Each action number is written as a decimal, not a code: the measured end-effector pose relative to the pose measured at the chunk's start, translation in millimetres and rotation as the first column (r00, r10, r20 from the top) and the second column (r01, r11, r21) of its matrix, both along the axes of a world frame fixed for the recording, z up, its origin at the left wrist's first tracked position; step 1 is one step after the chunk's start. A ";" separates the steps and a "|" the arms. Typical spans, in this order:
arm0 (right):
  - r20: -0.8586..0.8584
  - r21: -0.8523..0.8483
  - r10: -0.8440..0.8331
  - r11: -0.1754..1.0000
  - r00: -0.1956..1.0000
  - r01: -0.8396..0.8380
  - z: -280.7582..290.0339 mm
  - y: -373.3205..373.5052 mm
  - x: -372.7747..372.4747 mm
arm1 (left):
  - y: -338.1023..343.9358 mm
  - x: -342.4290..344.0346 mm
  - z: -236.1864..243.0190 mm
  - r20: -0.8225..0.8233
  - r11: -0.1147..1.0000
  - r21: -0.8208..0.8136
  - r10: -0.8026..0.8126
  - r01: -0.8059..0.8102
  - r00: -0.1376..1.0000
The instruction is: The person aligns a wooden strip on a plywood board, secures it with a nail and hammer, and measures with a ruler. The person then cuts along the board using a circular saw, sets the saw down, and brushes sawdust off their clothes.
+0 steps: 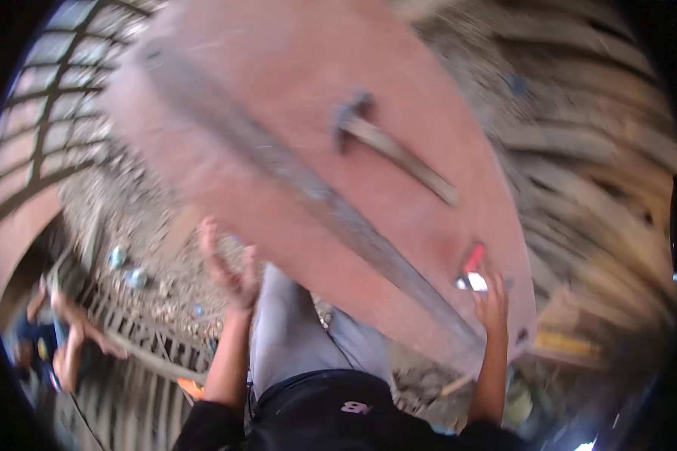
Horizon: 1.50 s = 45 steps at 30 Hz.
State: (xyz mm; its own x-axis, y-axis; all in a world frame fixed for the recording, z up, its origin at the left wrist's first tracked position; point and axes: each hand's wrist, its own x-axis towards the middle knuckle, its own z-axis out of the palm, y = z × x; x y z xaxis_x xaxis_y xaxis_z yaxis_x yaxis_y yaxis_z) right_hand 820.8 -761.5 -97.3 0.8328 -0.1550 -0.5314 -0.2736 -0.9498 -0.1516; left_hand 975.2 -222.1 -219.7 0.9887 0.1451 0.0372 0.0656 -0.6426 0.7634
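Observation:
A broad, reddish-pink plate (421,248) with a curved edge spreads in front of my legs. A long grey metal bar (308,184) runs diagonally across it. Farther up the plate lies a hammer (399,159) with a dark head and a wooden handle. My right hand (493,297), over the plate's right part, is closed on a small red and silver tool (472,269); blur hides its exact kind. Beside the plate's near left edge, my left hand (235,272) is raised with its fingers apart and nothing in it.
Rubble and litter cover the ground (139,195) on the left. Another person (49,342) sits at the lower left beside slatted metal grating (147,331). Dark curved bars (49,98) stand at the upper left. Rows of long brown pieces (579,139) line the right side.

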 end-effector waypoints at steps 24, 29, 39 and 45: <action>0.376 0.105 0.917 0.097 0.130 -0.990 73.2 300.6 341.3 | -21.8 69.0 138.1 -0.088 0.846 -0.177 -0.522 0.503 0.848; 0.365 0.085 0.930 -0.087 -0.051 -0.993 76.7 386.4 382.3 | 57.4 84.3 145.0 -0.401 0.876 -0.346 -0.462 0.336 0.791; 0.675 0.220 0.417 0.673 0.608 -0.706 32.2 308.3 383.8 | 213.4 110.2 91.2 -0.590 0.839 -0.521 -0.220 -0.158 0.777; 0.553 0.184 0.432 0.771 0.713 -0.610 -5.5 256.7 354.0 | 251.0 141.7 45.4 -0.684 0.935 -0.271 -0.020 -0.228 0.729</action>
